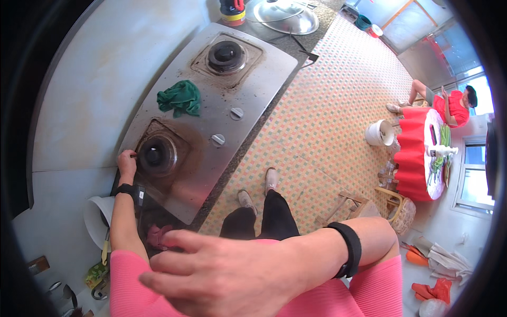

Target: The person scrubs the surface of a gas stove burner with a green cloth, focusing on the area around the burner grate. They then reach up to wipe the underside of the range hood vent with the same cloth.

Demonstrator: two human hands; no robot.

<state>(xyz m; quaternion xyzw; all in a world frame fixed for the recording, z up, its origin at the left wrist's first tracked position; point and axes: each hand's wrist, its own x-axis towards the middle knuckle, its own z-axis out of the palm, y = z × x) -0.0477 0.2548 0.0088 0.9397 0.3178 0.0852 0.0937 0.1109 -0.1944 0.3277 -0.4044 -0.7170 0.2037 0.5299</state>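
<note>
My left hand (127, 162) is at the back-left edge of a steel gas hob (214, 99), beside the near burner (157, 155), its fingers bent together; a small dark bit shows at the fingertips, too small to name. Large and close to the camera, my right hand (222, 269) hangs with bent, spread fingers and nothing visible in it. A crumpled green cloth (180, 98) lies on the hob between the near burner and the far burner (226, 57). Two control knobs (218, 140) sit toward the front edge. Brown grime marks the steel around both burners.
Pot lids (293, 18) and a dark bottle (233, 12) stand beyond the hob. A white container (97, 220) and pink cloth (158, 236) are near my left arm. Across the tiled floor, a person (455, 107) sits by a red-clothed table (414, 154); a white bucket (379, 133) is nearby.
</note>
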